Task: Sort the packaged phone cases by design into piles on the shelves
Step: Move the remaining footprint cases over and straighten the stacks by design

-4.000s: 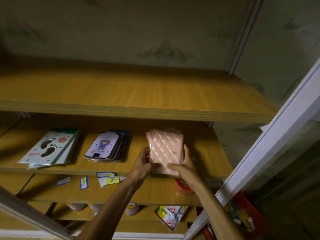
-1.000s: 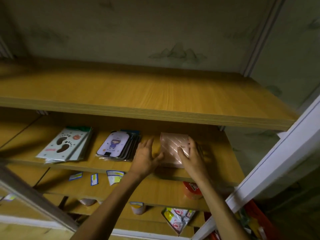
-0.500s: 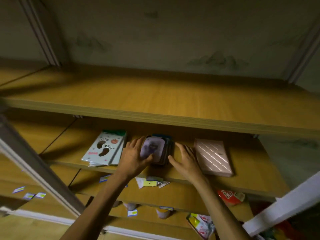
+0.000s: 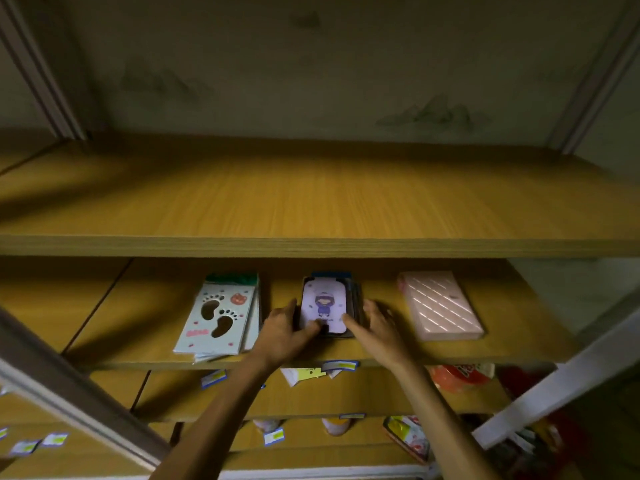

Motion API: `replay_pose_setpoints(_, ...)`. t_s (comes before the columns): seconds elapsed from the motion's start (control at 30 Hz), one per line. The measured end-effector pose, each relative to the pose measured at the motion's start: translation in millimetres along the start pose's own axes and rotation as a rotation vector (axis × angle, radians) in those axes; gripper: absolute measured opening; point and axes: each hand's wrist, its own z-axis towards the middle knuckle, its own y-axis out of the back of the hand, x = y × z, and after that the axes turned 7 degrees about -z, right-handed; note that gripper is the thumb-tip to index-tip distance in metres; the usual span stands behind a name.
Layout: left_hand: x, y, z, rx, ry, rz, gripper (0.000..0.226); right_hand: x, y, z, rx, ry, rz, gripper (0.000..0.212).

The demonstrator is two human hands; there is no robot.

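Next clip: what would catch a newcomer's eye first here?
Both hands, left hand and right hand, flank the purple stack at mid-shelf. The footprint stack lies to its left, the pink stack to its right.

Dim lighting. Stained pale wall point(image 4: 311, 81) behind wood-grain shelving; bare upper shelf point(image 4: 311, 199) runs the width. White metal uprights point(image 4: 554, 403) stand near right and left.
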Motion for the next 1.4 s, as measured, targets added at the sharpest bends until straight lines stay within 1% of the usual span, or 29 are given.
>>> replay_pose_setpoints(0.07,9.3,-7.9,8.6,0.012,0.009,-0.034,0.061,2.0,-2.9,2.6,0.017,-0.012,0.037,0.088)
replay_pose_setpoints(0.13,17.2,-20.3,17.0,0.042,-0.006,-0.072,0.066,6.3,-4.5,3.7,0.010,-0.006,0.101,0.083)
replay_pose_setpoints(0.2,4.8,-26.9,13.9,0.056,-0.021,-0.121,0.074,11.3,-4.3,1.6,0.013,0.003,0.204,0.073)
replay_pose_setpoints(0.23,-0.8,-30.6,12.4,0.057,-0.028,-0.152,0.073,11.6,-4.2,1.1,0.017,-0.001,0.267,0.070)
replay_pose_setpoints(0.3,-13.5,-34.0,6.6,0.033,-0.022,-0.203,0.066,12.6,-1.7,-0.1,0.033,-0.011,0.356,0.069)
replay_pose_setpoints(0.4,-16.0,-38.9,3.8,0.014,0.020,-0.310,0.065,10.8,-1.1,0.1,0.054,-0.025,0.397,0.073)
replay_pose_setpoints(0.5,-18.5,-40.6,1.3,-0.029,0.058,-0.409,0.075,6.4,-5.4,2.0,0.066,-0.015,0.453,0.076)
replay_pose_setpoints(0.57,-19.0,-42.3,0.3,-0.046,0.081,-0.494,0.077,2.0,-8.0,2.5,0.057,-0.009,0.467,0.079)
replay_pose_setpoints(0.63,-18.5,-44.4,0.3,-0.052,0.086,-0.581,0.079,-1.7,-8.8,1.3,0.030,0.009,0.500,0.081)
replay_pose_setpoints(0.73,-16.8,-44.3,-1.7,-0.065,0.130,-0.705,0.091,-6.3,-9.5,-4.1,0.027,0.007,0.555,0.089)
replay_pose_setpoints(0.8,-14.2,-45.8,-2.3,-0.046,0.165,-0.758,0.091,-8.8,-10.5,-6.2,0.046,-0.019,0.584,0.093)
replay_pose_setpoints(0.83,-11.6,-47.3,-2.8,-0.026,0.174,-0.760,0.088,-9.7,-10.8,-7.2,0.059,-0.027,0.597,0.091)
replay_pose_setpoints(0.9,-10.0,-50.6,-6.4,0.022,0.147,-0.744,0.071,-9.7,-9.8,-7.2,0.077,-0.012,0.587,0.081)
replay_pose_setpoints(0.93,-9.6,-52.3,-8.7,0.032,0.114,-0.723,0.062,-9.7,-10.2,-6.7,0.079,0.000,0.568,0.077)
replay_pose_setpoints(1.0,-9.1,-54.7,-12.4,0.015,0.021,-0.680,0.050,-8.7,-10.6,-9.3,0.066,0.038,0.531,0.077)
replay_pose_setpoints(1.03,-8.8,-55.4,-13.5,-0.009,-0.041,-0.652,0.051,-8.1,-12.0,-11.4,0.056,0.056,0.505,0.079)
replay_pose_setpoints(1.1,-11.9,-57.2,-16.9,-0.077,-0.168,-0.591,0.066,-4.8,-12.9,-17.7,0.041,0.078,0.454,0.084)
replay_pose_setpoints(1.2,-13.4,-58.7,-16.7,-0.235,-0.303,-0.436,0.083,2.5,-9.1,-26.9,0.027,0.091,0.367,0.090)
replay_pose_setpoints(1.23,-11.5,-59.7,-15.7,-0.260,-0.318,-0.406,0.085,2.3,-8.1,-27.3,0.025,0.098,0.343,0.090)
replay_pose_setpoints(1.3,-9.1,-63.0,-16.0,-0.269,-0.329,-0.412,0.081,-1.2,-6.6,-26.5,0.015,0.124,0.304,0.090)
replay_pose_setpoints(1.4,-7.1,-70.2,-20.0,-0.209,-0.283,-0.478,0.073,-7.6,-7.5,-25.6,0.037,0.123,0.294,0.093)
